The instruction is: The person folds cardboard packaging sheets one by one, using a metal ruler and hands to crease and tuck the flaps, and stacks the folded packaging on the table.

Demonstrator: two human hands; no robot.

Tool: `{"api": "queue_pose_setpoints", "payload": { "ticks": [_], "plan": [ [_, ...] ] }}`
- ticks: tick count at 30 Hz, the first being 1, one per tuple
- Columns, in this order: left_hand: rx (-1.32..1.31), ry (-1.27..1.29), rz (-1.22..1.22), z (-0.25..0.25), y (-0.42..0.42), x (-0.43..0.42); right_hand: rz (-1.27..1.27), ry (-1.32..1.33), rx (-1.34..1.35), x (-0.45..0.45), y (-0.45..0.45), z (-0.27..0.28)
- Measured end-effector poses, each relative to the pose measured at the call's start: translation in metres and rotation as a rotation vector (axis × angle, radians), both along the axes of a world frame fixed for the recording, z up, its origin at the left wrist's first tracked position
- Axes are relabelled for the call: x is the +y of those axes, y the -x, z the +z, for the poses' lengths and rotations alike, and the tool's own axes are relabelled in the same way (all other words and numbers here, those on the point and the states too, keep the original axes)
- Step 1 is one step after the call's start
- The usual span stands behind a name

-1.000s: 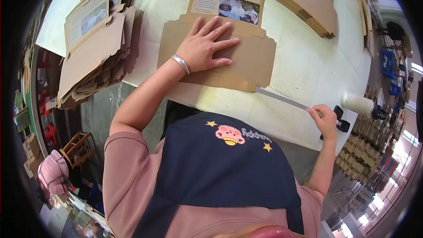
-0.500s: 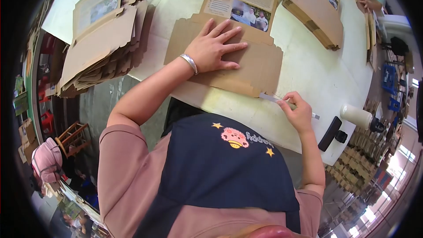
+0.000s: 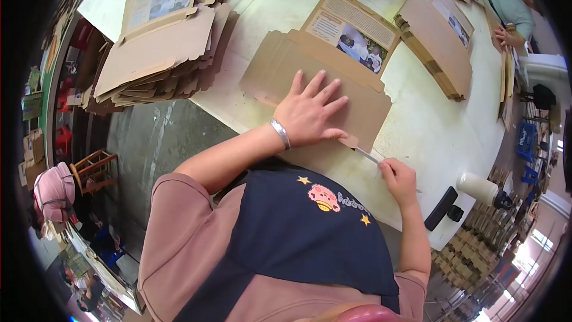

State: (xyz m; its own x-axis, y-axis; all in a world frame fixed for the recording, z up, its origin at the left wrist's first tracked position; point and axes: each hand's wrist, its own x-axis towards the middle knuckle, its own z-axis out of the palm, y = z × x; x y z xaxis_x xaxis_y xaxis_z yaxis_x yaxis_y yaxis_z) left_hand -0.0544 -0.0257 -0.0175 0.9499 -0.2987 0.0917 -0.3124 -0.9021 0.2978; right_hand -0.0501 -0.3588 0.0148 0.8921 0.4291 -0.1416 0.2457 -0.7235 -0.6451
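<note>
A flat die-cut cardboard blank [image 3: 339,92], brown with a printed panel of text and a photo at its far end, lies on the white table. My left hand [image 3: 307,113], with a silver bracelet at the wrist, presses flat on its near part, fingers spread, the thumb close to a small corner tab. My right hand [image 3: 398,180] is closed around a thin, flat greyish strip [image 3: 368,156]. The strip's far end meets the tab at the blank's near right corner. Whether it has a blade edge I cannot tell.
Stacked cardboard blanks [image 3: 161,53] stand at the left, and another bundle [image 3: 444,42] at the right. Near the right corner are a black device [image 3: 441,207] and a whitish bottle [image 3: 478,188]. Another person's hand [image 3: 508,37] rests on cardboard at far right.
My left hand has slid toward the blank's near edge. The blank now appears turned slightly clockwise, while the view has shifted. My right hand still grips the strip, its fingers more tightly closed.
</note>
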Motion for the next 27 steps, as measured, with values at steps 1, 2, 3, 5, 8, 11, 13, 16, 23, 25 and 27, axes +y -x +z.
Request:
{"api": "queue_pose_setpoints", "payload": {
  "ticks": [1, 2, 3, 5, 8, 11, 13, 16, 23, 25, 27],
  "plan": [
    [0.003, 0.0, 0.001, -0.002, -0.004, 0.0, -0.106, 0.026, 0.352, 0.002, -0.008, 0.006],
    [-0.01, 0.0, 0.009, -0.003, -0.008, 0.0, -0.105, 0.027, 0.356, 0.005, -0.019, 0.012],
    [-0.023, -0.001, 0.016, -0.004, -0.01, 0.0, -0.106, 0.055, 0.552, 0.008, -0.033, 0.017],
    [0.044, -0.019, 0.023, -0.004, -0.014, 0.0, -0.103, 0.082, 0.749, 0.01, -0.042, 0.017],
    [-0.031, 0.026, 0.029, -0.014, -0.019, 0.001, -0.099, 0.104, 0.733, 0.013, -0.043, 0.015],
    [-0.02, 0.03, 0.023, -0.016, -0.018, 0.001, -0.08, 0.121, 0.547, 0.006, -0.03, 0.018],
    [-0.032, 0.061, 0.011, -0.018, -0.018, 0.003, -0.08, 0.165, 0.42, -0.019, -0.026, 0.017],
    [-0.019, 0.021, 0.002, -0.013, -0.011, 0.001, -0.222, 0.212, 0.439, -0.091, -0.032, 0.04],
    [0.147, -0.18, -0.223, 0.032, 0.03, -0.006, -0.43, 0.121, 0.199, -0.148, 0.006, 0.089],
    [0.273, -0.109, -0.247, 0.032, 0.007, 0.006, -0.407, 0.165, 0.165, -0.14, 0.01, 0.1],
    [0.245, 0.195, -0.089, 0.026, -0.018, 0.023, -0.392, 0.248, 0.105, -0.132, 0.012, 0.107]
  ]
}}
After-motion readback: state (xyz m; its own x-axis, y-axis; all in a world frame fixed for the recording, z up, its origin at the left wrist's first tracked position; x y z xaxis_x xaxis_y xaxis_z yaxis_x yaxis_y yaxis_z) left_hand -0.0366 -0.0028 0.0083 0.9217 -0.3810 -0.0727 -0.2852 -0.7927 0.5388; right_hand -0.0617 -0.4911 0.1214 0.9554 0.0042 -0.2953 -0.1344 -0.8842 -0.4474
